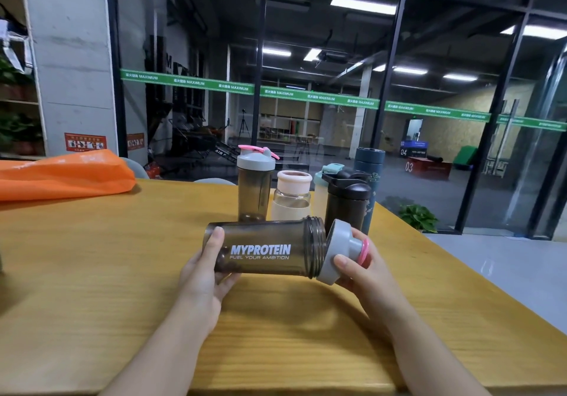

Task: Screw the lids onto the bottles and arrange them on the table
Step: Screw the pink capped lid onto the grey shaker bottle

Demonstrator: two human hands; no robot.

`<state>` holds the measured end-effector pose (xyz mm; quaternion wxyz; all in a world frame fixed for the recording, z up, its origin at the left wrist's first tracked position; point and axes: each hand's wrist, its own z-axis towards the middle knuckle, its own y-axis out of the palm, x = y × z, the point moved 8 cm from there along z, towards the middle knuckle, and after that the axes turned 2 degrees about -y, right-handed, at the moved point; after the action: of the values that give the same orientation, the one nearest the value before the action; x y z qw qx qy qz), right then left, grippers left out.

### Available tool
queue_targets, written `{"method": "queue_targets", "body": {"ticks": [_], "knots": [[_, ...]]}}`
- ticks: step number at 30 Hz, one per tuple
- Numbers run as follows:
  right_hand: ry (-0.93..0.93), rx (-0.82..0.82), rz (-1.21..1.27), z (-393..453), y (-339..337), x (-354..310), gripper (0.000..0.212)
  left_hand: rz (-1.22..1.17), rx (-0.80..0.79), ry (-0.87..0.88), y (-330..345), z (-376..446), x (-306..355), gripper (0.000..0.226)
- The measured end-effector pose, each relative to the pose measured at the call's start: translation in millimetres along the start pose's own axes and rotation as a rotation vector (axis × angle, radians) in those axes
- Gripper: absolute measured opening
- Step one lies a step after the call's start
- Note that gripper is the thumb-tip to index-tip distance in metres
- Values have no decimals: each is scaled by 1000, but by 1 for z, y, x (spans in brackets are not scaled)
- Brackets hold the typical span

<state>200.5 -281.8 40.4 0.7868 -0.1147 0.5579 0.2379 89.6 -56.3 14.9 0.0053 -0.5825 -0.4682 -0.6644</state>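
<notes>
A smoky dark shaker bottle (264,249) marked MYPROTEIN lies on its side above the table, its threaded open mouth facing right. My left hand (204,268) grips its base end. My right hand (357,268) holds a grey lid with a pink cap (337,251), tilted and right at the bottle's mouth, touching its lower rim. Behind stand a lidded smoky shaker (254,185), a clear bottle with a cream sleeve and pink collar (291,197), a black shaker (348,200), a pale bottle with a teal lid (322,193) and a dark blue flask (369,177).
The wooden table (122,272) has its right edge close to my right arm, with grey floor beyond. An orange bag (64,174) lies at the far left. A glass wall rises behind the bottles.
</notes>
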Motion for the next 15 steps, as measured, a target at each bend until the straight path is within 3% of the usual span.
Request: {"method": "queue_targets", "body": {"ticks": [8,15], "knots": [[-16,-63,-70,-4,8,0,84,-88,-41,-75,8,-1,-6,28],[-30,-80,-114,3,22,1,79,-265,-15,-122,9,2,-9,50]]}}
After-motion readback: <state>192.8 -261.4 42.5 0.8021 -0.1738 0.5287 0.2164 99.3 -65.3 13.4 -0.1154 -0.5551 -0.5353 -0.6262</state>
